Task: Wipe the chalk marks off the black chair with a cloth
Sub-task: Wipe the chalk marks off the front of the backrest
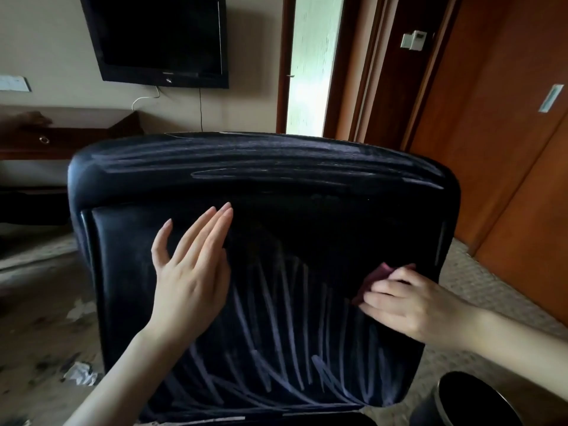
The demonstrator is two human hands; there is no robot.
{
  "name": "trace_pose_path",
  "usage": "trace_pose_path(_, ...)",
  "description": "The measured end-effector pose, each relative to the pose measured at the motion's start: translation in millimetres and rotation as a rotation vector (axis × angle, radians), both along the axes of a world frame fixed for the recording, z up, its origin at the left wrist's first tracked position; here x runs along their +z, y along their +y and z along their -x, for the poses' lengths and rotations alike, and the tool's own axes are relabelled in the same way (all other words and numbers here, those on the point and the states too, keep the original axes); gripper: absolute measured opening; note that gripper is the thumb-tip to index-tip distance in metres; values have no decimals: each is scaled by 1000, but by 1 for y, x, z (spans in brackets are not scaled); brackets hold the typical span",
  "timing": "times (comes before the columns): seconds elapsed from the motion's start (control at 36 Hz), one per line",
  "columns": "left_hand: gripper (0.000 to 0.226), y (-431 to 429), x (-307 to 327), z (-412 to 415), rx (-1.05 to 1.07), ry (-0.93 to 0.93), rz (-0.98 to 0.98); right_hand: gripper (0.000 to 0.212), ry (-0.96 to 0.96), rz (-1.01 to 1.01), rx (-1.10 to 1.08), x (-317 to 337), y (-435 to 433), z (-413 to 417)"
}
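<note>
The black chair [307, 216] fills the middle of the view, its back panel facing me. Pale chalk marks [276, 333] run in long strokes down the lower panel, and fainter streaks cross the top edge. My left hand [190, 272] lies flat on the panel's left side with straight fingers. My right hand [405, 305] presses a small pink cloth [378, 275] against the panel's right side, fingers curled over it. Most of the cloth is hidden under that hand.
A dark round bin [473, 401] stands at the lower right by the chair. Crumpled paper [81, 373] lies on the stained carpet at the left. A wall television [159, 38], a wooden desk [55, 139] and wooden doors [498, 149] stand behind.
</note>
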State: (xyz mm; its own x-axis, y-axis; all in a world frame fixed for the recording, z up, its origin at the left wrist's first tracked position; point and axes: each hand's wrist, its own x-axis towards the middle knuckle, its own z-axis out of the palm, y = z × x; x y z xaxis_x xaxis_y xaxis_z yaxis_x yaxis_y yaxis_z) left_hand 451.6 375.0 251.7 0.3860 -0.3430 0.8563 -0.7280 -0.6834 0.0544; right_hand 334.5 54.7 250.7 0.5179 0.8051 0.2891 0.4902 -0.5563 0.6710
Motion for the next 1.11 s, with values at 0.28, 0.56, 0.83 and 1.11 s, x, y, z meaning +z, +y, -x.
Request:
trace_pose_path(0.28, 45, 17, -1, 11, -18, 74, 71, 22, -169, -202, 257, 91, 89, -63)
trace_pose_path(0.56, 41, 35, -6, 13, 19, 68, 97, 29, -135, -270, 207, 76, 113, -97)
trace_pose_path(0.83, 37, 28, -11, 13, -23, 73, 132, 48, 74, 23, -24, -4, 5, 0)
trace_pose_path(1.11, 32, 49, -10, 12, 43, 89, 121, 18, 46, 26, 150, 42, 31, -28)
